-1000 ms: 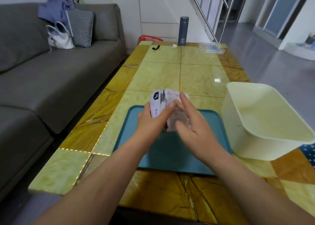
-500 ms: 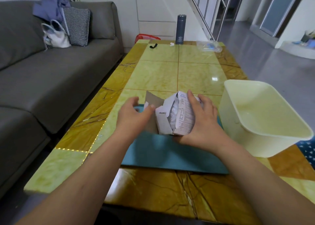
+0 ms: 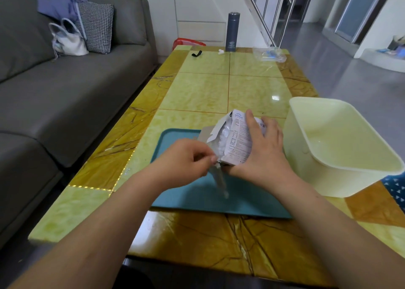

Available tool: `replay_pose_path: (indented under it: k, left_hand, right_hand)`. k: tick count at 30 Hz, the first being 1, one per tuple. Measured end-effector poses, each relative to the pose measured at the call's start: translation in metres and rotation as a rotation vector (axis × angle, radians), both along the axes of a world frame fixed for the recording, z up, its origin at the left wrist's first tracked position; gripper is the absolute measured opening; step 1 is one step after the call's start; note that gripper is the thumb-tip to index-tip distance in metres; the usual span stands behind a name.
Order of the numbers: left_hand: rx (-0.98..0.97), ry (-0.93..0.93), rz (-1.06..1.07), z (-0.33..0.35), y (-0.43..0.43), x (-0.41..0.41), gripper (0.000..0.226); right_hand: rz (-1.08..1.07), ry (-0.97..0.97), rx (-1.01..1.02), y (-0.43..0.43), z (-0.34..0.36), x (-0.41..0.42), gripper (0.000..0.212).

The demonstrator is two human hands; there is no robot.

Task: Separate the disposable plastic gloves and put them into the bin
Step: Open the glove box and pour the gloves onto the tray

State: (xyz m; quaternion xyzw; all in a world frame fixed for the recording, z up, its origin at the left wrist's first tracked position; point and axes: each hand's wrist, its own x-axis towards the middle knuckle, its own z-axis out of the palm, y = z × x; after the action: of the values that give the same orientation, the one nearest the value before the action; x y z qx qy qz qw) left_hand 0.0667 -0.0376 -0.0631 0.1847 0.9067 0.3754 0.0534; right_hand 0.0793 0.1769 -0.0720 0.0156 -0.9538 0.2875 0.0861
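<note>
Now we see a change from half a second ago. Then the left hand lay at the opened flap of the box with nothing drawn out. It has since come back toward us, and its thumb and fingertips pinch a thin clear glove. The glove trails from the mouth of the box and hangs down over the teal tray. The right hand has stayed where it was, fingers wrapped over the top and far side of the box, holding it tilted above the tray. A second ago the box stood upright and closed between both hands; now its end is torn open and we see the white stack of gloves packed inside.

On the top corner of the box we read "INTCO" under a small sunburst mark. Below it run columns of fine print, too small for us to make out. More lettering shows between the right hand's fingers, but it is mostly covered.

Just beside the right hand stands the pale yellow bin on the green and amber table. No glove shows inside it. At the far end stands a dark flask with a small pale mark we cannot read.
</note>
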Motion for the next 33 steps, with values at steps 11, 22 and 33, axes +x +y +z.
replay_pose_path:
  k: [11, 22, 33]
  left_hand:
    - [0.116, 0.016, -0.022, -0.002, 0.0, -0.011, 0.082]
    - [0.172, -0.284, 0.044, -0.028, 0.021, -0.019, 0.087]
    - [0.442, -0.371, 0.118, -0.032, 0.051, -0.015, 0.017]
  right_hand:
    - [0.185, -0.027, 0.12, -0.001, 0.005, 0.006, 0.137]
    - [0.288, -0.057, 0.177, 0.001, -0.005, 0.005, 0.13]
    - [0.281, -0.139, 0.199, 0.011, -0.005, -0.001, 0.141]
